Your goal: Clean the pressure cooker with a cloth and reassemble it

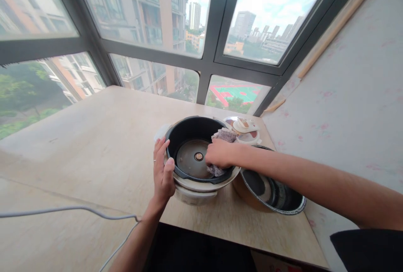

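Observation:
A white rice cooker (195, 188) stands open on the wooden counter (103, 150), its dark inner cavity showing a round heating plate (193, 160). My left hand (163, 171) rests against the cooker's left rim, fingers spread along it and thumb on the edge. My right hand (219, 154) is inside the cavity, closed on a grey cloth (225, 136) that it presses against the right inner wall. The cooker's lid (244, 129) stands raised behind the hand.
A removed dark inner pot (273, 192) lies tilted on the counter just right of the cooker. A white power cord (78, 211) trails across the counter's front left. Large windows run along the back; a papered wall (352, 108) closes the right side.

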`<state>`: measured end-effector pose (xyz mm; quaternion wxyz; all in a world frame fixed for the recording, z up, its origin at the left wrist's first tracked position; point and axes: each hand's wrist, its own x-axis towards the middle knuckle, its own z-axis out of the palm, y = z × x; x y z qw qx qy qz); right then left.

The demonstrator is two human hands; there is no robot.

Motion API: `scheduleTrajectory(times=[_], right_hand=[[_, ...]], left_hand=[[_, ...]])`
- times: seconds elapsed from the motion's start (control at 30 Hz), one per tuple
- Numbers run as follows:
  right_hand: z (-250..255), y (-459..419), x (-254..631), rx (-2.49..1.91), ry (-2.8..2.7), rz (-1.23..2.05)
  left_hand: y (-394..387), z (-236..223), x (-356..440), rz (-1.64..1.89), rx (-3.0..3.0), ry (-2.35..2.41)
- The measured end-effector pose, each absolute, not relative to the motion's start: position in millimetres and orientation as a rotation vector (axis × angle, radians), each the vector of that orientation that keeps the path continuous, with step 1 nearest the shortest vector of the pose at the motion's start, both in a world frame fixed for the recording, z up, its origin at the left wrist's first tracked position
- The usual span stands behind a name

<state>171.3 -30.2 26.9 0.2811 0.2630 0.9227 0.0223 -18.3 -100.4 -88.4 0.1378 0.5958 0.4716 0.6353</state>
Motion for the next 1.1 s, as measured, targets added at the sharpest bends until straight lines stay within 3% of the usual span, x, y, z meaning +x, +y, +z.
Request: scheduleTrajectory(times=[0.27,0.43,0.7,0.87,1.0,1.1], right_hand=[[52,-38,209,0.746,2.742,0.459],[68,-45,249,1.151,3.087,0.399],[55,-83,285,1.943,3.47,-0.165],[49,-86,292,2.453,3.338,-0.934],[46,-90,287,2.811,2.997,-1.611],[46,-102,277,2.903,2.811,-1.957]], left_hand=[[-97,-92,-20,1.857,1.76,1.367],[-97,-93,-23,1.806,1.759,1.398],[-98,-74,-44,1.513,1.633,1.442],[-99,-51,-51,1.364,1.613,1.548],[-117,-26,-28,1.487,1.874,1.68],[-141,-4,3,1.565,2.028,1.512]])
